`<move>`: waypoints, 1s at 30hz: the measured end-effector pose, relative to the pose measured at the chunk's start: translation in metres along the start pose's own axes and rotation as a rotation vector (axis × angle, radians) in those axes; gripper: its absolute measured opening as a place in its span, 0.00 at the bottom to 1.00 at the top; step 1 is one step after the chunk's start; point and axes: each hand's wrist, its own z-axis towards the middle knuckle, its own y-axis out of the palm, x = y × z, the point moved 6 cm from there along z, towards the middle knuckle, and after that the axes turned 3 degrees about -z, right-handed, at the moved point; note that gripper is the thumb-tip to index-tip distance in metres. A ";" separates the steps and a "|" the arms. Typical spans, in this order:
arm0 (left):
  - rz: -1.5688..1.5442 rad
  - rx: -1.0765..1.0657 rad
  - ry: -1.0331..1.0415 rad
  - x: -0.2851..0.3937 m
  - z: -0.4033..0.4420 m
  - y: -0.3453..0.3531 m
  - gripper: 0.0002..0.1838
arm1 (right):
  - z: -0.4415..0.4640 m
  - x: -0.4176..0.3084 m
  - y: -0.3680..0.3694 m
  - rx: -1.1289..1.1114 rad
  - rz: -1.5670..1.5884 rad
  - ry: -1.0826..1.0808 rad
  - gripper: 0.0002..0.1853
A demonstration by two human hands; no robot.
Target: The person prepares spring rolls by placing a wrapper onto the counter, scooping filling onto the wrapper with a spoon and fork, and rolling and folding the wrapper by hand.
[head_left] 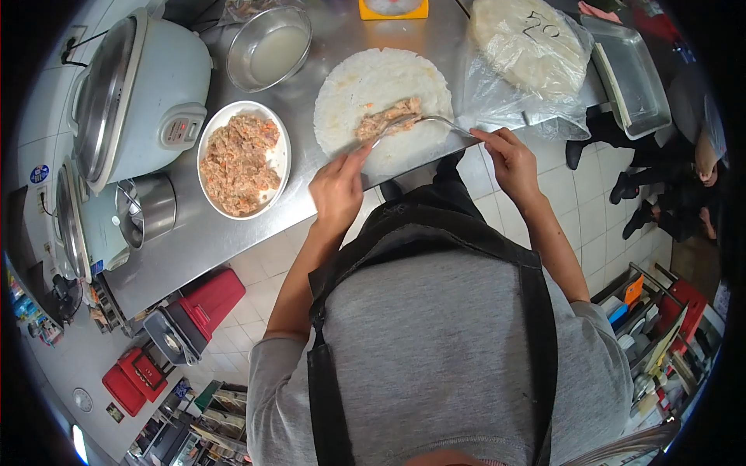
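So, a thin round white wrapper sheet (339, 87) is laid out on the shiny stainless steel table (186, 242), right at the near edge, and a small mound of pinkish-orange chopped filling (374, 125) is piled around its middle. Two metal utensils are being used on it: a slim silver one (378, 141) is pinched in the left hand (339, 188), fingers closed in on the handle, and a second long-handled silver one (448, 123) is gripped near its end by the right hand (509, 161), thumb and fingers drawn in narrow. Both are pointed inward and their ends meet at the filling, though whether they're spoons or forks can't really be made out. Off to the left, a white oval dish (284, 167) is loaded with more of the same-looking mix, and beyond it a round metal bowl (276, 56) is partly filled with cloudy liquid. Over on the right, a stack of pale round sheets (521, 46) is kept in a clear plastic bag (497, 105) with "20" marked on it, and a rectangular metal tray (641, 81) is parked just beside that.
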 end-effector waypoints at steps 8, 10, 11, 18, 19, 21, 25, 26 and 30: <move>-0.038 0.120 -0.032 -0.002 0.027 -0.027 0.17 | -0.010 -0.002 0.011 -0.036 0.098 -0.033 0.17; -0.010 0.110 0.012 -0.009 0.021 -0.014 0.21 | -0.006 -0.012 0.019 -0.042 0.064 -0.015 0.16; 0.001 0.121 0.070 -0.010 0.015 -0.002 0.21 | -0.002 -0.016 0.021 -0.014 0.048 0.018 0.16; 0.044 0.048 0.094 0.016 0.009 -0.008 0.21 | 0.002 -0.001 0.014 0.045 0.016 0.066 0.15; 0.045 0.024 0.071 0.019 0.009 -0.012 0.18 | 0.001 0.002 0.012 0.042 0.030 0.072 0.15; 0.058 -0.003 0.067 0.017 0.008 -0.009 0.18 | -0.001 0.006 0.011 0.031 0.048 0.094 0.15; 0.070 -0.029 0.089 0.015 0.012 -0.006 0.18 | -0.002 0.016 0.005 0.024 0.054 0.127 0.15; 0.062 -0.045 0.078 0.021 0.015 -0.012 0.16 | -0.004 0.019 0.004 0.024 0.051 0.134 0.14; 0.031 -0.014 0.095 0.035 0.024 -0.016 0.15 | -0.008 0.020 0.000 -0.005 0.022 0.152 0.15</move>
